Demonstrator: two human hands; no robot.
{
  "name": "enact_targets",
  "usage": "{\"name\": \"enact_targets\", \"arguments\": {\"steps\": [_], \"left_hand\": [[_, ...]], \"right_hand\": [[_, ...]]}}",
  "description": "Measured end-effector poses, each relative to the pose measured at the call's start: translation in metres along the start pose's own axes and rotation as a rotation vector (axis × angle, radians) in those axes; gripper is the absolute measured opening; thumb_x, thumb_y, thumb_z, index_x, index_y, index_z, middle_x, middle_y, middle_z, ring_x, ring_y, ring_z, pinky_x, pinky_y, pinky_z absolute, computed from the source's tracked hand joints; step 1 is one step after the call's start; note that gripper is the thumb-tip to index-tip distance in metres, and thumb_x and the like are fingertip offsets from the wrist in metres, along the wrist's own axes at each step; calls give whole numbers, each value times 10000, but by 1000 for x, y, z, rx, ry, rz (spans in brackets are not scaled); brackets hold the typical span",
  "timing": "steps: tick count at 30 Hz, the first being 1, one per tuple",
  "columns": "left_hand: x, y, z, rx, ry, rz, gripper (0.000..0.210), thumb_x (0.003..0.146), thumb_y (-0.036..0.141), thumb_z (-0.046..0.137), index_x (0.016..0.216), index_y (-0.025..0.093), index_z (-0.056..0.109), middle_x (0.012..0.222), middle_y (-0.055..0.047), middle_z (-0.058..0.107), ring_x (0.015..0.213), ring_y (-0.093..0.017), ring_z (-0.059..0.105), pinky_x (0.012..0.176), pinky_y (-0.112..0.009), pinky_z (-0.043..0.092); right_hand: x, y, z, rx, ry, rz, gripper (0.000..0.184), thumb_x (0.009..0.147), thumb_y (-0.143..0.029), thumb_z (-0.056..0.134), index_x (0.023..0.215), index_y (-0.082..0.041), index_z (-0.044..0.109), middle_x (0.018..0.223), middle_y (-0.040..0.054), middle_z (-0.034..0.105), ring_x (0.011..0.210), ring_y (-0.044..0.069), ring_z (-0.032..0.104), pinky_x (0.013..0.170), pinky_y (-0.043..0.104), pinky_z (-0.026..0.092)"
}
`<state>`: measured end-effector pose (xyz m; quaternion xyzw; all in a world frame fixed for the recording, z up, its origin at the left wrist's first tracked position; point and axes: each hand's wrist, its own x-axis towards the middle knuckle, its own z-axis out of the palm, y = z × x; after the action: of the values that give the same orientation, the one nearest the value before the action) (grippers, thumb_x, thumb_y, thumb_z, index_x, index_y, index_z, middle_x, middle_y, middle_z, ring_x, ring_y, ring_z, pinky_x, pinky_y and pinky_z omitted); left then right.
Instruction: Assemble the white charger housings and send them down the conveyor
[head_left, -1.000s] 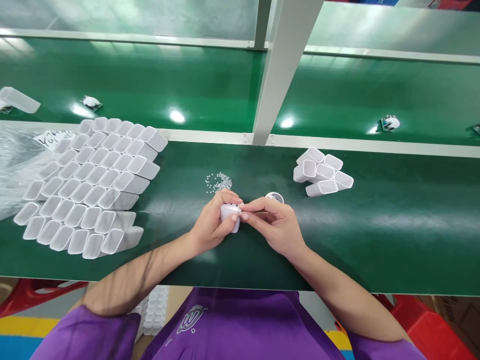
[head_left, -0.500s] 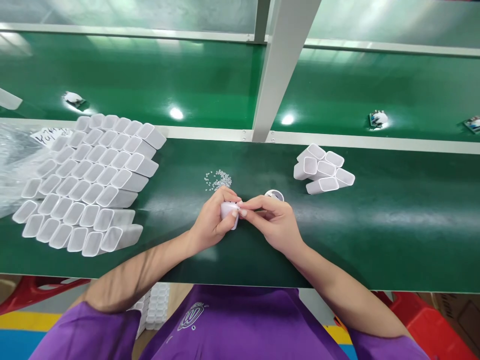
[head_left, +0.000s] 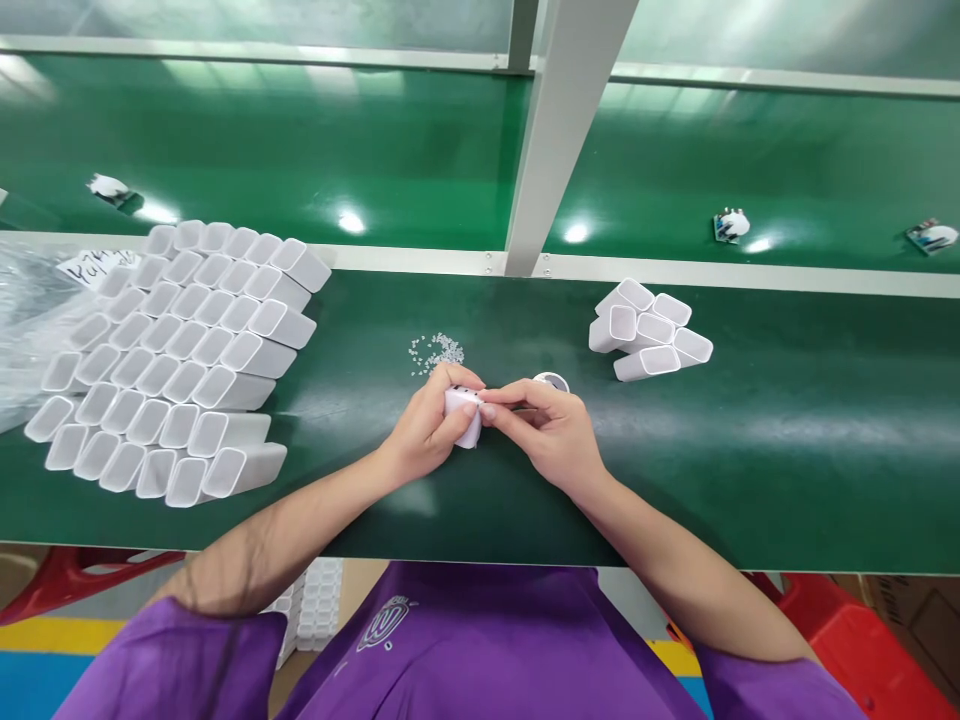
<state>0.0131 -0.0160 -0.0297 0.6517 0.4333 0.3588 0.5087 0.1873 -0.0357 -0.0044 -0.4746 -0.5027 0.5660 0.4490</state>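
Note:
My left hand (head_left: 429, 425) is wrapped round a white plastic housing (head_left: 463, 420), with the thumb on its near face. Small dark openings show along its upper edge. My right hand (head_left: 551, 430) pinches thumb and forefinger together at the housing's right upper corner; whatever lies between the fingertips is too small to make out. Just beyond my left hand lies a scatter of tiny clear pieces (head_left: 442, 350). A round white part (head_left: 553, 382) sits behind my right hand, partly hidden by it.
Many white open-ended sleeves (head_left: 180, 375) stand packed together at the left, beside a clear plastic bag (head_left: 34, 310). A smaller group of sleeves (head_left: 652, 330) is at the right. Small white assemblies (head_left: 731, 225) lie on the green belt beyond the metal rail (head_left: 420, 260).
The assemblies on the far belt have shifted left. The housing is tilted slightly, showing more of its dark openings. Both hands stay in about the same place.

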Motion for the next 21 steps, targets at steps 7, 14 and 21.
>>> {"name": "enact_targets", "arguments": {"steps": [7, 14, 21], "left_hand": [[2, -2, 4, 66, 56, 107, 364, 886, 578, 492, 950, 220, 513, 872, -44, 612, 800, -190, 600, 717, -348, 484], [2, -4, 9, 45, 104, 74, 349, 865, 564, 532, 906, 217, 526, 829, -36, 601, 762, -182, 593, 691, -344, 492], [5, -4, 6, -477, -27, -195, 425, 839, 608, 551, 983, 215, 474, 785, -12, 643, 574, -172, 638, 456, -287, 503]], "right_hand": [[-4, -1, 2, -117, 24, -80, 126, 842, -352, 697, 872, -245, 756, 850, 20, 738, 752, 155, 692, 653, 272, 613], [-3, 5, 1, -128, 32, -99, 119, 858, -326, 672, 885, -238, 748, 862, 26, 727, 760, 156, 689, 651, 269, 611], [3, 5, -2, -63, -56, -112, 263, 922, -393, 583, 1123, -268, 697, 880, 8, 671, 754, 130, 669, 677, 266, 614]]}}
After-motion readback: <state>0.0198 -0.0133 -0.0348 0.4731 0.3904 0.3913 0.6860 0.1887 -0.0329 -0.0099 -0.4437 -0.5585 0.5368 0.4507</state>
